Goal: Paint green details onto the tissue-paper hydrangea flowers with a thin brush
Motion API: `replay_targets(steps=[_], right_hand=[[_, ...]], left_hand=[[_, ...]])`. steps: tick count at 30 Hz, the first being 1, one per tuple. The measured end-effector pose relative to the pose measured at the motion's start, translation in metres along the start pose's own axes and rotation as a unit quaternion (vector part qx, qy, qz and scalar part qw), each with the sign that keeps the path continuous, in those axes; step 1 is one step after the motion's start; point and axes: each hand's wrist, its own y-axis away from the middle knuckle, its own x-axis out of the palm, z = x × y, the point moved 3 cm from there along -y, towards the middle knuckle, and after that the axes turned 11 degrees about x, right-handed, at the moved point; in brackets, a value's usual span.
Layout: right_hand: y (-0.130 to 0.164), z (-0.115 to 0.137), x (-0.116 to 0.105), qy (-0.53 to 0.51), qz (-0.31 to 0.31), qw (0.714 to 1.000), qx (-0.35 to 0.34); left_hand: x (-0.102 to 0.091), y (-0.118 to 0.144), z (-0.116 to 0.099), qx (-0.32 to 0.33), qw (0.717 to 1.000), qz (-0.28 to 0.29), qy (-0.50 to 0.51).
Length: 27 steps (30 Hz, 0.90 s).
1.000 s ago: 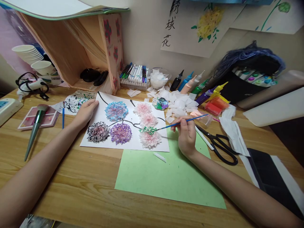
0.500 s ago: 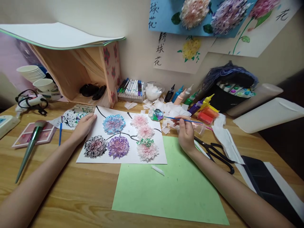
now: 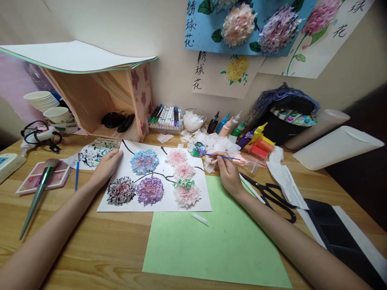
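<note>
On the wall, the blue poster (image 3: pixel 242 28) and the cream sheet (image 3: pixel 217 76) below it each carry the brushed characters 绣球花 (top character clipped on the blue one). On the wooden counter (image 3: pixel 90 241) lies the white sheet (image 3: pixel 157 205) of tissue flowers, its upper left edge pressed flat by the left hand (image 3: pixel 105 167), fingers spread. The right hand (image 3: pixel 228 173) has its grip closed on a thin blue paintbrush (image 3: pixel 225 157), whose tip reaches left of the fingers to the small paint palette (image 3: pixel 198 149).

A wooden desk (image 3: pixel 90 241) meets a cream wall (image 3: pixel 121 24) hung with flower pictures (image 3: pixel 242 24).
</note>
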Motion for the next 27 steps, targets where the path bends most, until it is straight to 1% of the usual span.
replay_targets(steps=[3, 6, 9, 11, 13, 16, 19, 23, 27], right_hand=[[0.0, 0.0, 0.0, -0.003, 0.002, 1.0, 0.0], [0.001, 0.0, -0.001, -0.03, -0.004, 1.0, 0.003], [0.001, 0.0, -0.002, -0.102, -0.016, 0.995, 0.016], [0.001, -0.002, -0.002, -0.197, -0.013, 0.979, 0.044], [0.001, -0.004, 0.0, -0.293, 0.013, 0.952, 0.084], [0.003, -0.005, 0.003, -0.37, 0.062, 0.917, 0.134], [0.005, -0.003, 0.005, -0.39, 0.096, 0.905, 0.138], [0.008, -0.001, 0.006, -0.38, 0.117, 0.909, 0.126], [0.01, 0.0, 0.008, -0.367, 0.138, 0.911, 0.123]], left_hand=[[0.0, 0.0, 0.0, 0.0, 1.0, 0.001, 0.002], [0.001, 0.001, -0.001, 0.002, 1.0, 0.0, 0.0], [0.001, 0.001, 0.0, -0.001, 1.0, 0.003, 0.001], [0.002, 0.0, 0.002, -0.003, 1.0, 0.006, 0.001], [0.002, 0.0, 0.005, -0.003, 1.0, 0.007, 0.0], [0.002, 0.0, 0.007, -0.003, 1.0, 0.008, -0.005], [0.001, 0.0, 0.007, -0.002, 1.0, 0.009, -0.01], [0.001, -0.001, 0.007, 0.006, 1.0, 0.008, -0.021], [0.0, -0.003, 0.012, 0.015, 0.999, 0.01, -0.027]])
